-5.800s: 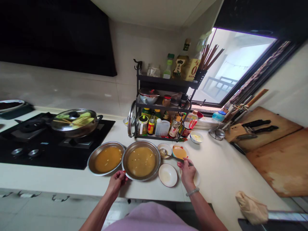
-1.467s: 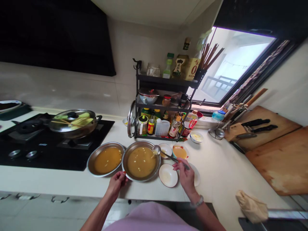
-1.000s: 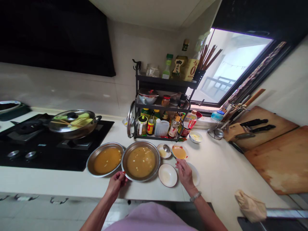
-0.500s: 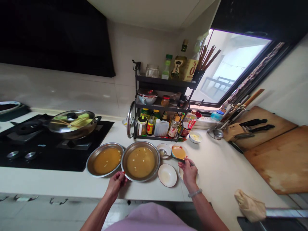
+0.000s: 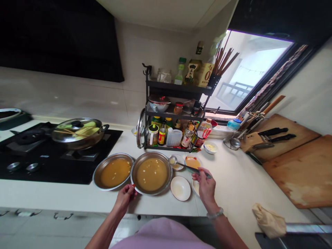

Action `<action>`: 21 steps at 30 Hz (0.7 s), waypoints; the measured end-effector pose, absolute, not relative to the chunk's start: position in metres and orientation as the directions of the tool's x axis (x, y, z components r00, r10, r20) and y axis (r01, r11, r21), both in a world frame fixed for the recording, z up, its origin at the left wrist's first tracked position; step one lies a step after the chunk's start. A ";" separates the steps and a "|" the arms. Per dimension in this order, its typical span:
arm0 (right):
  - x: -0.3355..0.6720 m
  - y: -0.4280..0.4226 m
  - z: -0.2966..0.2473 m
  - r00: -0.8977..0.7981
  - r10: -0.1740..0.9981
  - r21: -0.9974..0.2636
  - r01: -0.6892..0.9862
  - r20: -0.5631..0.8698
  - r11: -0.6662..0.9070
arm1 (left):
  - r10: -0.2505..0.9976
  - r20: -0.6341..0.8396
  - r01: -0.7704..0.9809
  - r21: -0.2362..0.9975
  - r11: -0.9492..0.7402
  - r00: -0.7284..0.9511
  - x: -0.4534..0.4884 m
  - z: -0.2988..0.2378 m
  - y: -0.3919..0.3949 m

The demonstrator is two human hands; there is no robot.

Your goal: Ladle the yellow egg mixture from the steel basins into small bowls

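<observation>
My right hand (image 5: pixel 206 186) is closed round the dark handle of a small ladle (image 5: pixel 186 167). Its bowl holds a little pale liquid, above the right rim of a metal bowl (image 5: pixel 168 180) and beside a small white dish (image 5: pixel 182 161). With the fingers pinched at the front left rim of that same metal bowl, my left hand (image 5: pixel 126 197) steadies it. Brownish broth with small white bits fills the bowl. A second metal bowl (image 5: pixel 96 180) of similar broth touches it on the left. Partly behind my right hand are an orange dish (image 5: pixel 192 162) and a white bowl (image 5: pixel 195 186).
A white dish (image 5: pixel 181 188) stands right of the broth. On the black stove (image 5: pixel 70 173) sits a lidded pan (image 5: pixel 77 135). Behind is a black rack (image 5: pixel 176 86) of bottles and jars. Farther right are a bowl of minced bits (image 5: pixel 210 148), a knife block (image 5: pixel 255 141) and cutting boards (image 5: pixel 301 169).
The ladle has risen from the small white dish and shifted left to the metal bowl's rim. My right hand has tilted with it; my left hand stays at the rim.
</observation>
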State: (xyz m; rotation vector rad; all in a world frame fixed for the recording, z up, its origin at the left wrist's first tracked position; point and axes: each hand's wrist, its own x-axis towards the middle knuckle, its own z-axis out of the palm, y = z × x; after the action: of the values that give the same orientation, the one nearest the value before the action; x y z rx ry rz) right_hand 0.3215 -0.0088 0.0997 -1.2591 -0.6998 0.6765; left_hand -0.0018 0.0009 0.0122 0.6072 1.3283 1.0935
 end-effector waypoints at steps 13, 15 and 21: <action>0.310 -0.033 0.088 0.125 0.842 -0.795 0.427 0.524 0.431 | 0.886 -0.450 -0.262 0.873 0.411 -0.112 -0.003 0.009 0.001; 0.320 -0.025 0.080 0.199 0.835 -0.800 0.463 0.513 0.381 | 0.888 -0.446 -0.256 0.877 0.408 -0.113 -0.003 0.009 0.001; 0.333 -0.010 0.063 0.317 0.849 -0.862 0.430 0.422 0.268 | 0.885 -0.451 -0.268 0.872 0.409 -0.117 -0.003 0.008 0.002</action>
State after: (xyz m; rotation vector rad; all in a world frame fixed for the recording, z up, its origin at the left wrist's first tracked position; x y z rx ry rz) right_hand 0.3329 -0.0105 0.0627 -1.3530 -1.3012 0.4304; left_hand -0.0025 0.0018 0.0080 0.6158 1.3355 1.0948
